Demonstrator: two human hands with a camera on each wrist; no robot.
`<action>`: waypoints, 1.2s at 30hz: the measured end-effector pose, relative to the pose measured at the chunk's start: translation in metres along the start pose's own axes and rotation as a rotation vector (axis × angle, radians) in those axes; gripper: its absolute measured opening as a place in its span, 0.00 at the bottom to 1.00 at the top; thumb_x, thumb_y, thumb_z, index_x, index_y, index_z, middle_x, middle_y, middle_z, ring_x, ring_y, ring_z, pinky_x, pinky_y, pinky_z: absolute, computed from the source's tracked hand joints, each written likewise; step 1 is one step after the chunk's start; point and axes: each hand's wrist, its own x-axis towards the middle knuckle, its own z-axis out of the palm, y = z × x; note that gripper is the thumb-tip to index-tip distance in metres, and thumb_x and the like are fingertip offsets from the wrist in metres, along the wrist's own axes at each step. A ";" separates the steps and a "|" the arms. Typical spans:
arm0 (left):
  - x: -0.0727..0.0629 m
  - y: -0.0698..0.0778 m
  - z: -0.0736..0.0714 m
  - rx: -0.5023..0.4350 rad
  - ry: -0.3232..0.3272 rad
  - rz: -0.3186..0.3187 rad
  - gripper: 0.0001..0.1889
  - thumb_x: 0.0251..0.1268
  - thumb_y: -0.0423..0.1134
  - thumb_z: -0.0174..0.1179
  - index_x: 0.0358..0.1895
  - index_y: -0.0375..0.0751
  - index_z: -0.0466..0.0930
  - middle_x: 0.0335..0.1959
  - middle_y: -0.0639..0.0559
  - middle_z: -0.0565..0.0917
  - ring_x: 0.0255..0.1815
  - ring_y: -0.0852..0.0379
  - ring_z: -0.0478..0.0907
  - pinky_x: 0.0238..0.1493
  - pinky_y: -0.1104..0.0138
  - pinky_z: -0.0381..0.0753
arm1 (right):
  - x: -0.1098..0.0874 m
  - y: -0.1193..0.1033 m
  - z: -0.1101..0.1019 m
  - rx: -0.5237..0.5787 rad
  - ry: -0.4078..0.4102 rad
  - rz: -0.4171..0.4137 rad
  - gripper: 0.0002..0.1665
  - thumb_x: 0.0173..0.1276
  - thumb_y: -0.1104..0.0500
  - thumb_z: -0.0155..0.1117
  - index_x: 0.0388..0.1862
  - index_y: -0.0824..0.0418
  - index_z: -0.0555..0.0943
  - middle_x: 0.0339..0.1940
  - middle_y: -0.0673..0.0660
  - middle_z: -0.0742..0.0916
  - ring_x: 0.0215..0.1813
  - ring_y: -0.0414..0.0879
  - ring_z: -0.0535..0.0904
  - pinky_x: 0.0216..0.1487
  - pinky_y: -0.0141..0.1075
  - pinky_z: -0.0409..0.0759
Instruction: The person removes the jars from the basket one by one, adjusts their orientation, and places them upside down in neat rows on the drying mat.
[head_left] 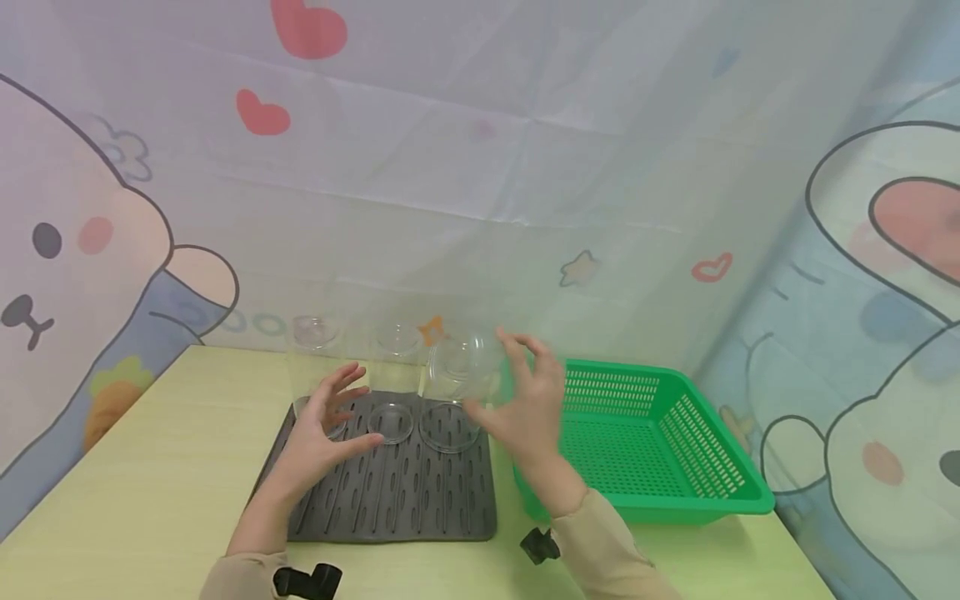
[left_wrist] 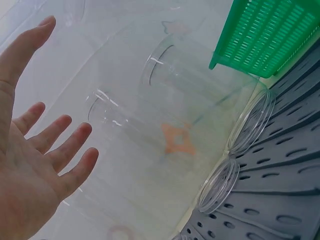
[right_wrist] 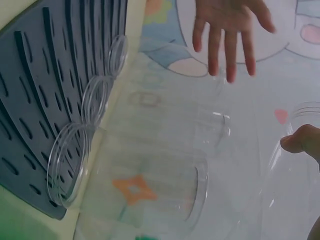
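Fingers and thumb of my right hand (head_left: 528, 408) curl round a clear, see-through jar (right_wrist: 303, 114), above the right part of the grey ridged mat (head_left: 397, 492). Its outline is faint in the head view. Three more clear jars stand in a row on that mat: a left one (head_left: 316, 333), a middle one (head_left: 399, 340) and a right one (head_left: 448, 437), which the held jar partly overlaps in the head view. My left hand (head_left: 315, 437) holds nothing; its fingers are spread in front of the left jar and partly hide its lower end.
A green plastic basket (head_left: 720, 506) with slotted sides stands right of the mat, on the pale yellow table (head_left: 142, 467). Behind the table hangs a printed cloth (head_left: 510, 167) with hearts and cartoon animals.
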 end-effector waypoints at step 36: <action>0.000 -0.010 0.011 -0.119 -0.185 -0.084 0.48 0.54 0.35 0.72 0.76 0.46 0.51 0.77 0.34 0.51 0.74 0.24 0.49 0.58 0.42 0.77 | -0.061 -0.038 0.045 -0.416 -0.165 -0.322 0.55 0.30 0.44 0.84 0.64 0.49 0.75 0.58 0.55 0.76 0.64 0.51 0.70 0.62 0.53 0.73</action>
